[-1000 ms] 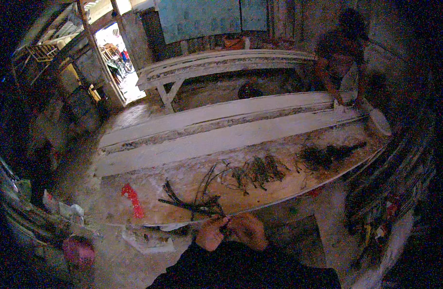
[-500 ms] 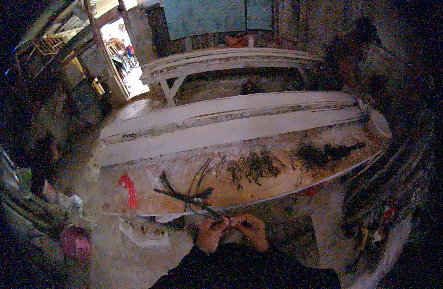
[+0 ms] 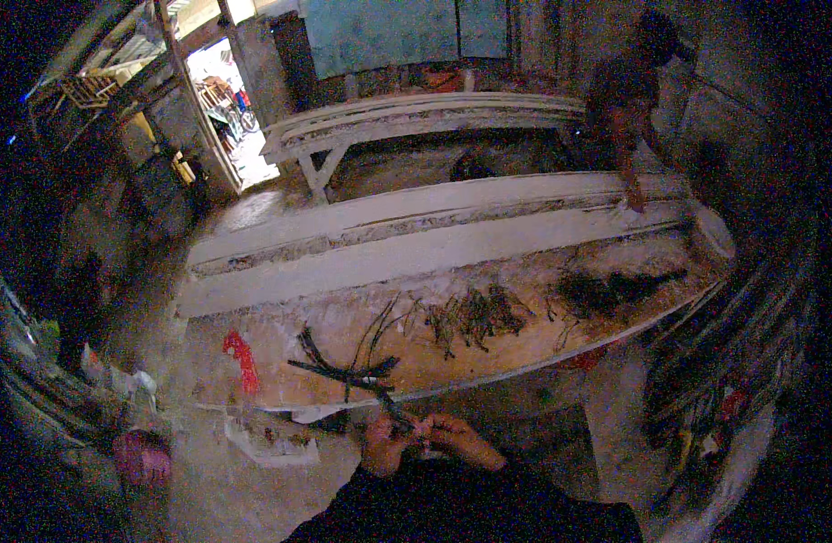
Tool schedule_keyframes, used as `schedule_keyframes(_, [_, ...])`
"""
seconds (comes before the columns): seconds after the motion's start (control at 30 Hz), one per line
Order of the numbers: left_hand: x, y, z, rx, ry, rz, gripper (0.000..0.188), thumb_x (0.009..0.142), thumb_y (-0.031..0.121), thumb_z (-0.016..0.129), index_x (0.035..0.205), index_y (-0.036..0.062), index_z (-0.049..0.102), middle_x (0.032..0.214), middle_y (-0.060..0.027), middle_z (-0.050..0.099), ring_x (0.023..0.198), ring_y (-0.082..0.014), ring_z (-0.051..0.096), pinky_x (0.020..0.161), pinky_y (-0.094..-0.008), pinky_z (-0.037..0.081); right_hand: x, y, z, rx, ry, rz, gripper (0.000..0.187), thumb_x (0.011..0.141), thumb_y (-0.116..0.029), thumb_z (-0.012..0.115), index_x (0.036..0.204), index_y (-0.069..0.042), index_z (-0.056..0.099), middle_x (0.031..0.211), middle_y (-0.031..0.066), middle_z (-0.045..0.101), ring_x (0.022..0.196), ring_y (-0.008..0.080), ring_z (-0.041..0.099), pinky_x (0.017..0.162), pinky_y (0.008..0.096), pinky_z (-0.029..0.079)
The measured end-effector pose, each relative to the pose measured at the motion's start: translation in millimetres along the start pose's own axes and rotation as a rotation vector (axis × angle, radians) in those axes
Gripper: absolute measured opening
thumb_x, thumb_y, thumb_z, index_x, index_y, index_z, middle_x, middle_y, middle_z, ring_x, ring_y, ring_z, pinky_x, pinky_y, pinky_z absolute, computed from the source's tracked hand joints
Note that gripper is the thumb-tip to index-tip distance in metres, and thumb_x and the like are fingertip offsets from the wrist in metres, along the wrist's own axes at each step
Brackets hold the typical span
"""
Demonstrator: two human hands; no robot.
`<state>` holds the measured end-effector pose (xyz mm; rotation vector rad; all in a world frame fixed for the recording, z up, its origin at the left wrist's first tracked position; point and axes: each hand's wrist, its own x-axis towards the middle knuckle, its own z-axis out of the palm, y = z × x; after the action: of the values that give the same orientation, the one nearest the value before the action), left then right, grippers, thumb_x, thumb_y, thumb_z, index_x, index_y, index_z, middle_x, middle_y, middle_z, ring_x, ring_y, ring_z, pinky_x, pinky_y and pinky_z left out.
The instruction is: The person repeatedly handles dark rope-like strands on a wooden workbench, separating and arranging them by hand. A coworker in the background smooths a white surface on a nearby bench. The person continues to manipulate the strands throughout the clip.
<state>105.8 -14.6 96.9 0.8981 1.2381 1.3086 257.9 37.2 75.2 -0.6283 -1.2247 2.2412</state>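
Note:
In front of my body, my left hand is closed around the near end of a bundle of dark, twig-like strands. The bundle stretches away over the near edge of the table, where its ends fan apart. My right hand meets the left at that same near end, its fingers pinched on the bundle. A red strip of loose strings lies left of it. More thin dark strands are spread out to its right, and a darker heap lies beyond them. The light is dim and finger detail is grainy.
Another person leans over the far right end of the table, one hand on its top. A pale bench stands behind. On the floor at left is a pink basket. A bright doorway opens at the back left.
The other person has moved left and reached one arm down onto the tabletop. My hands have shifted slightly down and left, still on the bundle.

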Motion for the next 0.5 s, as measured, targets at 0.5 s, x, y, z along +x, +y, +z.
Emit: schedule_keyframes(0.5, [70.8, 30.4, -22.4, 0.093, -0.144, 0.245, 0.024, 0.067, 0.005, 0.069, 0.080, 0.0070, 0.049, 0.076, -0.0022, 0.051, 0.071, -0.0151, 0.051, 0.063, -0.0304, 0.046, 46.7, -28.4, 24.5, 0.017, 0.300, -0.296, 0.010, 0.083, -0.015, 0.055, 0.083, -0.006, 0.051, 0.081, 0.0030, 0.053, 0.076, 0.0128, 0.050, 0.073, 0.0260, 0.041])
